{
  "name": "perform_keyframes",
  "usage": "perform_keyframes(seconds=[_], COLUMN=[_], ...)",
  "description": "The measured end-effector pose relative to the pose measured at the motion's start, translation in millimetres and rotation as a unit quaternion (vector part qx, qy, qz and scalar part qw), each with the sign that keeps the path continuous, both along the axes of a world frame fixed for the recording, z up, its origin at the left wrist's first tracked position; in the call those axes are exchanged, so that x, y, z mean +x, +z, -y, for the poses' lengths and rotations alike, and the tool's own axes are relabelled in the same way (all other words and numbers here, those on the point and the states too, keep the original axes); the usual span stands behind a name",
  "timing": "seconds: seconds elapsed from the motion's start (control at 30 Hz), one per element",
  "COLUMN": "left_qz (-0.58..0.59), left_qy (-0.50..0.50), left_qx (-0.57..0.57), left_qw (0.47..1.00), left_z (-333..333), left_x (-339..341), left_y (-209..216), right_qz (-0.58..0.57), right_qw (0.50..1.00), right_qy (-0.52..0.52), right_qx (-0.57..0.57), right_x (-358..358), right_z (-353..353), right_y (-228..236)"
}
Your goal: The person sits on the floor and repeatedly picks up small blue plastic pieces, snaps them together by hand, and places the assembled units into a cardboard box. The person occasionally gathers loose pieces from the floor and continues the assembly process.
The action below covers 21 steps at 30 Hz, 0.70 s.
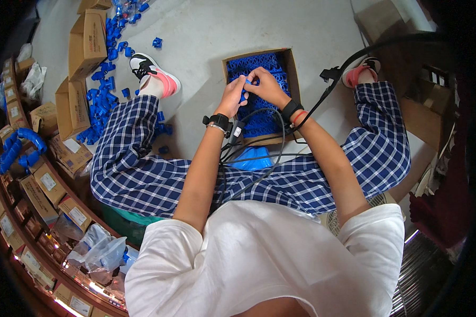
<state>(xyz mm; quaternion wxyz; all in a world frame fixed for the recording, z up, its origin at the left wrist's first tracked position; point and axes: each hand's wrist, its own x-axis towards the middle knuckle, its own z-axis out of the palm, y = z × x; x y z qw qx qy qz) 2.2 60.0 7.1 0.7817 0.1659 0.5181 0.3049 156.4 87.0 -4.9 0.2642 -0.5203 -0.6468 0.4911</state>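
My left hand (234, 96) and my right hand (267, 87) meet over an open cardboard box (294, 74) on the floor between my legs. Both are closed on one small blue plastic part (244, 96), mostly covered by my fingers, so its exact shape cannot be made out. Beneath them, rows of blue ring-shaped plastic pieces (259, 125) fill the box. Each wrist wears a black strap, and black cables run from near the left wrist across the box's front.
Loose blue pipe fittings (101, 108) lie heaped on the floor at the left, beside open cardboard boxes (87, 45). A shelf of small cartons (47, 182) curves along the left. A blue plastic bag (253, 158) lies before the box. A thick black cable (354, 57) crosses at the right.
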Motion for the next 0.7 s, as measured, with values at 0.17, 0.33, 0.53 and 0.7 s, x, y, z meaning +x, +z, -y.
perform_keyframes(seconds=[0.17, 0.33, 0.53, 0.7], left_qz=[0.01, 0.025, 0.071, 0.053], left_qy=[0.025, 0.032, 0.049, 0.007], left_qx=[0.019, 0.029, -0.011, 0.019], left_qw=[0.999, 0.999, 0.996, 0.998], left_z=[3.6, 3.0, 1.3, 4.1], left_x=[0.9, -3.2, -8.3, -5.6], left_y=[0.0, -4.3, -9.2, -12.2], right_qz=[0.002, -0.049, -0.075, -0.016], right_qw=[0.999, 0.988, 0.997, 0.989], right_qy=[-0.036, -0.086, -0.03, 0.121], right_qx=[0.018, -0.119, -0.002, 0.084], right_x=[-6.1, -9.5, -8.6, 3.0], right_z=[6.1, 7.9, 6.5, -6.6], right_y=[-1.3, 8.1, 18.0, 12.1])
